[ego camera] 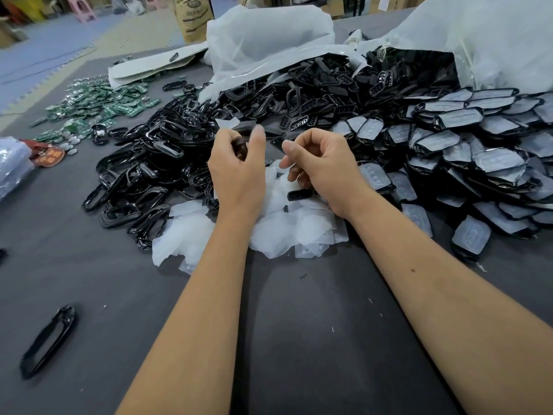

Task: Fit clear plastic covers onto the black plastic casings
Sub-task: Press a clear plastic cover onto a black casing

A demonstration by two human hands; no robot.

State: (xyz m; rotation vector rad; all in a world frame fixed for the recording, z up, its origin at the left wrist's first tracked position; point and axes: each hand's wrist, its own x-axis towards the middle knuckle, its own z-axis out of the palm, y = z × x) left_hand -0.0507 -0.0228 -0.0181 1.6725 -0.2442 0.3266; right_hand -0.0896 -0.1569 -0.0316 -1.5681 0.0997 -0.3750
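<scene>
My left hand (236,166) is raised over the table and its curled fingers hold a clear plastic cover (227,123) that sticks up above the fingertips; a dark piece shows inside the palm. My right hand (323,166) hovers beside it with fingers curled, and I cannot tell whether it holds anything. Under both hands lies a heap of loose clear covers (287,229) with one small black casing (300,194) on top. A pile of black casings (323,94) spills from a bag behind. Casings with covers fitted (466,151) are stacked at right.
A heap of glossy black frames (149,163) lies left of my hands. Green circuit boards (98,103) are scattered far left. White plastic bags (269,34) stand at the back. A single black frame (49,339) lies near the front left edge on the grey table (299,339).
</scene>
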